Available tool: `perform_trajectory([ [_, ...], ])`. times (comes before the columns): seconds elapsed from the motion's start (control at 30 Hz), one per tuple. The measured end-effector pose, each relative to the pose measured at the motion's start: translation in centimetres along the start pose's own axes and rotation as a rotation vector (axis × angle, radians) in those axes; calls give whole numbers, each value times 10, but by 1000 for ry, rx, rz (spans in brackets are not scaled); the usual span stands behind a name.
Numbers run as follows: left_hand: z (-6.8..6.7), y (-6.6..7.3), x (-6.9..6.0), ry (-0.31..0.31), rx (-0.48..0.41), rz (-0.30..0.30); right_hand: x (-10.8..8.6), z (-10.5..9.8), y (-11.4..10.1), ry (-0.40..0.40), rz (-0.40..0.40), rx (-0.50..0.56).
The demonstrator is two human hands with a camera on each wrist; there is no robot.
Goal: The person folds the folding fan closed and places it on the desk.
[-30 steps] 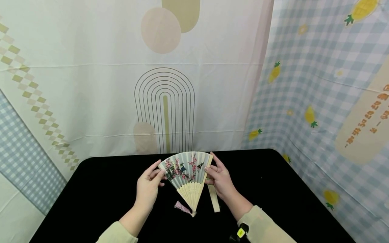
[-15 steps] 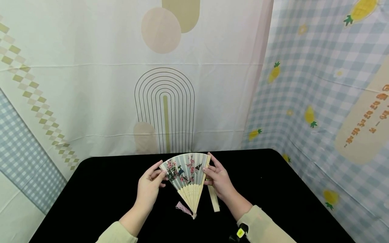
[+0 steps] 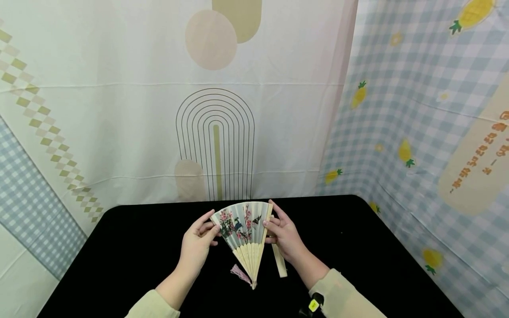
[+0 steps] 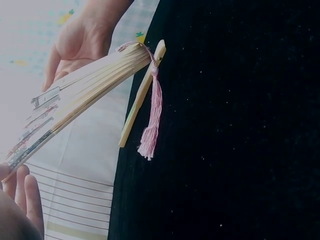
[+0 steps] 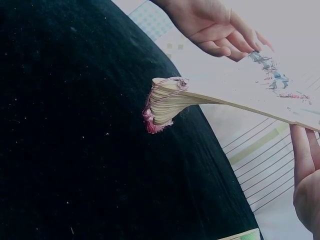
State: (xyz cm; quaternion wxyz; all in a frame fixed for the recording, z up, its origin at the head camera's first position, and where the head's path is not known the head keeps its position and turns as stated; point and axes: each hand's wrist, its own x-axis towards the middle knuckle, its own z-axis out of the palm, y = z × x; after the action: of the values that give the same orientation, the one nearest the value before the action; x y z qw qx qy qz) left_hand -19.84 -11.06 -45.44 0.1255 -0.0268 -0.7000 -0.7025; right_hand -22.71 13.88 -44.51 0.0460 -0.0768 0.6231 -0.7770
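Observation:
A partly spread folding fan (image 3: 243, 226), pale blue-grey with pink blossoms and a dark bird, is held between both hands above the table. My left hand (image 3: 194, 247) pinches its left outer edge, thumb in front and fingers behind. The right outer rib is pinched by my right hand (image 3: 289, 237) in the same way. Bare cream ribs meet at the pivot, which points toward me. From there hangs a pink tassel (image 4: 154, 115), clear in the left wrist view. The right wrist view shows the ribs (image 5: 172, 102) stacked edge-on at the pivot.
A flat cream strip (image 3: 279, 262) lies on the black-covered table (image 3: 139, 247) beside the right hand, its upper part behind that hand; its kind is unclear. Behind the table hangs a white patterned cloth (image 3: 294, 132), and a checked one (image 3: 397, 132) to the right.
The fan has narrowed slightly. My right hand has moved a little left with its edge, and my left hand slightly right. The pivot has come a bit nearer to me.

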Motion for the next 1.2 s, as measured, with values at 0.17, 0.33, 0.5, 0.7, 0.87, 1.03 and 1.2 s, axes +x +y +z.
perform_trajectory([
  [0.17,0,1,-1,-22,-8,-20,-1,1,0,-1,6,-3],
  [0.33,0,2,-1,-39,-4,-31,-1,1,1,-15,13,-7],
  [0.5,2,3,0,-53,4,-36,-1,4,2,-31,10,-9],
  [0.7,2,3,0,-59,19,-49,-2,6,2,-35,14,-17],
  [0.87,1,2,0,-67,33,-53,-1,7,4,-51,23,-14],
  [1.03,2,1,0,-76,35,-44,-1,8,7,-77,39,-5],
  [1.2,4,-1,-1,-87,12,-39,-1,9,10,-110,44,-35],
])
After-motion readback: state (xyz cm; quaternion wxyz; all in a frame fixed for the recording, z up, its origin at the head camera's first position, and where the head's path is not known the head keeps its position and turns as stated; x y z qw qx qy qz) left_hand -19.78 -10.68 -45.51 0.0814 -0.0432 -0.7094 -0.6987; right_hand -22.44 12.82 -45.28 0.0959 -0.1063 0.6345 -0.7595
